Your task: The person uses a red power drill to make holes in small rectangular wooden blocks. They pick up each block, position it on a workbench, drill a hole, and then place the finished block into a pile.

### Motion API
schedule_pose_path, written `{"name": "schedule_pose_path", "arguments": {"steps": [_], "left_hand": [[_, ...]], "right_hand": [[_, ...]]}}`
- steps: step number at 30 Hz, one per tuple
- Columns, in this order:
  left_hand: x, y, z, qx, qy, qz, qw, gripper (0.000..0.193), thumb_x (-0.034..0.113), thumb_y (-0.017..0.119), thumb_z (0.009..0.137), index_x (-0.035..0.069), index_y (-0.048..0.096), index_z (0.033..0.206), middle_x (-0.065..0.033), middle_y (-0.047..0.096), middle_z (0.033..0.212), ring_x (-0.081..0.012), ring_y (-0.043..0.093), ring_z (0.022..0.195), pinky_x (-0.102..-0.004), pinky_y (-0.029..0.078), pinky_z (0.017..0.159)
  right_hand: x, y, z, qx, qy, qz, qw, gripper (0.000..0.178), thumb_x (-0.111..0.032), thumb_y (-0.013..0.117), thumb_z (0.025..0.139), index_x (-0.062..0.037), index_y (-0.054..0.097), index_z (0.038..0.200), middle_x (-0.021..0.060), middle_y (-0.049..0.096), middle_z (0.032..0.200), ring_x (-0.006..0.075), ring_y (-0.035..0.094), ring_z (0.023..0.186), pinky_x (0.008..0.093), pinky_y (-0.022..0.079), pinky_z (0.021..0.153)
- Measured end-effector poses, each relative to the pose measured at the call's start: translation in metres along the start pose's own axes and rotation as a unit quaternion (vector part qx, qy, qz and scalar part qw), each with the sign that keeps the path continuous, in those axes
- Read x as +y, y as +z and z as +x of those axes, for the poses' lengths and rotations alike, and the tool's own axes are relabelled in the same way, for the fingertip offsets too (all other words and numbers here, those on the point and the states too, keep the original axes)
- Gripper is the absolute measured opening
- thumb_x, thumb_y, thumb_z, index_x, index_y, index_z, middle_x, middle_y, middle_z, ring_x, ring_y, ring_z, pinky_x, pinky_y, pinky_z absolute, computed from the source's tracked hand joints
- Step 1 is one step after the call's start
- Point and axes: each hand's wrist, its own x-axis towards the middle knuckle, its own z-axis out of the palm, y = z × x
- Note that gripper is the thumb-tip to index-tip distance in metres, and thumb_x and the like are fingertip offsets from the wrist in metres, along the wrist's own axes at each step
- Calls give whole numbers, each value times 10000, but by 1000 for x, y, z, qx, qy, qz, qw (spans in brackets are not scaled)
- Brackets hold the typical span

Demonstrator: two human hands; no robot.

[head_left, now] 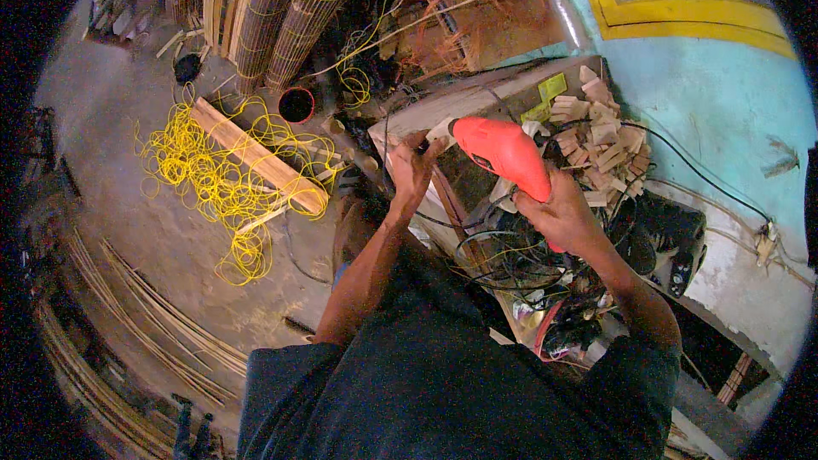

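- Right hand (pixel 558 215): wrapped around drill (pixel 503 153), presumably for aim.
- Left hand (pixel 413 172): at drill's nose, pinch uncertain, perhaps steadying pale block (pixel 440 129).
- Wood pieces (pixel 607 132): handily beyond right grip.

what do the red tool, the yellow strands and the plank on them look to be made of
Red tool: probably plastic with a smooth finish, given its even colour and rounded shell. Yellow strands: likely plastic cord or coated wire, being bright and loosely looped; which is unclear. Plank: wood, apparently unpainted, judging by its tan colour and lengthwise streaks.
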Motion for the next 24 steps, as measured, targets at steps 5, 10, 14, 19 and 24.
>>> {"name": "schedule_pose_path", "arguments": {"steps": [5, 10, 14, 19, 24], "left_hand": [[7, -6, -1, -3, 30, -17, 999, 398, 326, 727, 788, -2, 694, 1011, -169, 680, 819, -236, 636, 720, -363, 488, 683], [0, -4, 1, -17, 25, 5, 1000, 400, 308, 723, 801, -27, 683, 1015, -150, 688, 803, -211, 643, 672, -338, 499, 642], [-20, 2, 13, -15, 116, -27, 993, 316, 204, 696, 829, -29, 676, 1042, -106, 687, 768, -136, 614, 658, -309, 494, 611], [-3, -15, 9, -113, 81, -28, 990, 246, 180, 652, 876, -25, 642, 1013, -40, 631, 793, -110, 540, 690, -276, 455, 630], [52, -21, -10, -187, 46, -3, 981, 273, 197, 635, 892, -35, 617, 1035, -61, 650, 861, -110, 555, 705, -286, 461, 630]], "right_hand": [[-11, -5, -17, 28, -24, -23, 999, 234, -116, 617, 817, 10, 546, 1001, 100, 589, 802, 208, 563, 714, 354, 460, 698], [-35, -14, -50, 67, 12, -59, 996, 281, -122, 628, 814, 16, 554, 1048, 134, 630, 841, 218, 602, 741, 358, 475, 718], [-39, -17, -107, 130, 72, -25, 989, 313, -166, 668, 798, 5, 586, 1047, 126, 648, 813, 194, 616, 730, 348, 486, 707], [-9, 21, -173, 283, 182, 133, 932, 253, -104, 658, 825, 9, 600, 1044, 61, 662, 826, 142, 613, 687, 315, 506, 641], [33, 96, -245, 515, 194, 358, 754, 320, -23, 625, 835, -25, 538, 1143, 68, 621, 899, 146, 604, 676, 289, 511, 577]]}}
